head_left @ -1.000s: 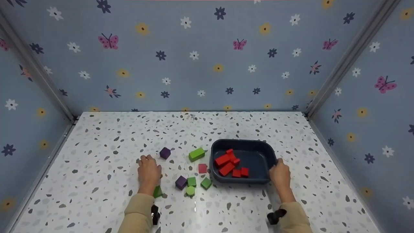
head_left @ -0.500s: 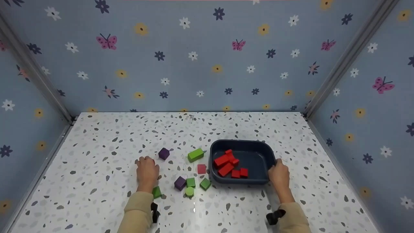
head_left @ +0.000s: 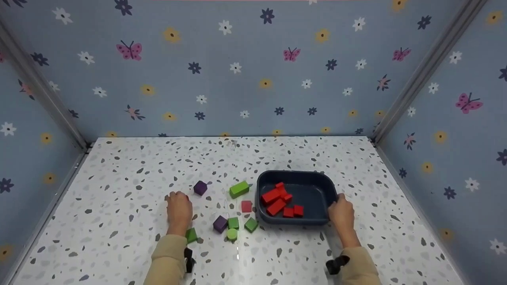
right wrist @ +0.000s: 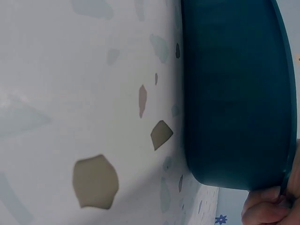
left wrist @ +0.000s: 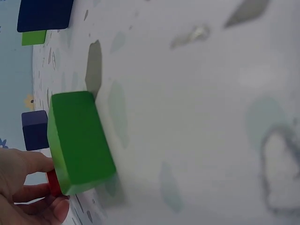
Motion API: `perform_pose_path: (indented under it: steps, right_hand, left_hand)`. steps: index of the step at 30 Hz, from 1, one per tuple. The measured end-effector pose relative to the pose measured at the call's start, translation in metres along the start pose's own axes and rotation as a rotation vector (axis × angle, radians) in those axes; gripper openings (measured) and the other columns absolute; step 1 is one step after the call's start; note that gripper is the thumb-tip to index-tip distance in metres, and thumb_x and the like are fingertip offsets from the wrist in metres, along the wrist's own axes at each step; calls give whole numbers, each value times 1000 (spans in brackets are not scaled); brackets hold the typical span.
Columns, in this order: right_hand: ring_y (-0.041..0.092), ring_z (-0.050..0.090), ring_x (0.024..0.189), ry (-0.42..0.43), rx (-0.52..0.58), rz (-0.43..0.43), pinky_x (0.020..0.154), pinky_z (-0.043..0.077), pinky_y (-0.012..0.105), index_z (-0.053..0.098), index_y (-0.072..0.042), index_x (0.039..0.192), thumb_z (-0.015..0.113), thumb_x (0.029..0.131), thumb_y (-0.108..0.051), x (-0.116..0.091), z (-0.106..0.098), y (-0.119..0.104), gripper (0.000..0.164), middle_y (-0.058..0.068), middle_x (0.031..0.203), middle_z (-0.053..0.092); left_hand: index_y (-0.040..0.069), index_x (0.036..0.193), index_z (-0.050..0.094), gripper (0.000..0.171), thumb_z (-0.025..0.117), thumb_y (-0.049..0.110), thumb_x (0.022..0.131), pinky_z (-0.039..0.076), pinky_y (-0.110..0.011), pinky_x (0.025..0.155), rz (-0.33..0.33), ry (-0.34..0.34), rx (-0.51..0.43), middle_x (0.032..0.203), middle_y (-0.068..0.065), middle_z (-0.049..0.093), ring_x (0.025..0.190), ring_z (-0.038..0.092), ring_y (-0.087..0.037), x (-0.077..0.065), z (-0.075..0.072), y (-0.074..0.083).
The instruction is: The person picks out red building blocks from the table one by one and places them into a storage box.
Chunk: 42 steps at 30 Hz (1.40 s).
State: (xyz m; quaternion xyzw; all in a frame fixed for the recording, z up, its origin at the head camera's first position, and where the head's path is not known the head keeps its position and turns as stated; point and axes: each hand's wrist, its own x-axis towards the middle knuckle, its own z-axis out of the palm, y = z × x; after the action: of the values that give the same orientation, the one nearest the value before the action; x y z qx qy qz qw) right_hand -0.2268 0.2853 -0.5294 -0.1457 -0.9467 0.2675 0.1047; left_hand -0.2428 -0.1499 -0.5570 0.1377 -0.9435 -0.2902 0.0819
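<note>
My left hand (head_left: pixel 179 210) is at the left of the block group and pinches a red block (left wrist: pixel 54 183) between thumb and fingers. Most of that block is hidden by the hand and by a green block (left wrist: pixel 82 140) nearer the left wrist camera. A purple block (head_left: pixel 200 188) lies just beyond the fingers. On the other side, my right hand (head_left: pixel 341 213) grips the right rim of a dark blue bin (head_left: pixel 313 220), its thumb and fingers folded over the edge. Inside the bin several red blocks (head_left: pixel 276 206) lie piled toward the left.
Between hand and bin lie a light green oblong block (head_left: pixel 239 190), a pinkish-red block (head_left: pixel 246 206), a second purple block (head_left: pixel 220 224), green blocks (head_left: pixel 251 225) and a light green round piece (head_left: pixel 232 234). Patterned walls (head_left: pixel 237 79) enclose the speckled table (head_left: pixel 130 170).
The left hand's thumb has drawn in toward its fingers, and red now shows at the fingertips. The right hand and bin keep their place; the head view has shifted slightly.
</note>
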Motion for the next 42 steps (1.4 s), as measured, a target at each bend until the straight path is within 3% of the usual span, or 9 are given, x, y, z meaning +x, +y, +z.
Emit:
perform_pose_path:
  steps: [11, 20, 27, 39, 42]
  right_hand:
    - [41, 57, 77, 11, -1, 7, 63, 44, 49, 50, 8, 104, 45, 81, -2, 0, 0, -1, 26, 32, 92, 57]
    - [41, 57, 82, -2, -15, 14, 65, 45, 48, 49, 10, 108, 43, 81, 1, 1, 1, -2, 29, 32, 96, 56]
    - [42, 57, 83, -1, -13, 10, 66, 44, 49, 49, 9, 106, 43, 82, 0, 1, 1, -2, 27, 32, 95, 56]
    - [40, 57, 84, -33, 4, 44, 67, 44, 47, 49, 8, 108, 42, 83, -1, 1, -1, -4, 27, 31, 97, 56]
    - [41, 57, 82, -12, 7, 14, 65, 44, 48, 49, 9, 107, 42, 82, 0, 0, -1, -2, 27, 32, 95, 56]
  left_hand:
    - [-17, 97, 51, 23, 54, -1, 81, 43, -46, 77, 11, -31, -14, 96, -29, 46, 92, 48, -40, -4, -4, 6]
    - [-16, 89, 54, 22, 62, -2, 74, 43, -47, 74, 155, 88, -46, 89, -27, 49, 85, 51, -41, -10, -7, 23]
    - [-16, 94, 55, 28, 66, -1, 72, 44, -45, 76, 192, 120, -65, 91, -26, 51, 87, 52, -39, -16, -8, 40]
    - [-11, 105, 55, 36, 66, 3, 75, 43, -42, 83, 184, 54, -71, 101, -23, 50, 98, 50, -34, -30, -13, 69]
    - [-11, 106, 55, 36, 66, 3, 75, 44, -42, 81, 218, 77, -104, 99, -22, 50, 96, 51, -33, -34, -13, 74]
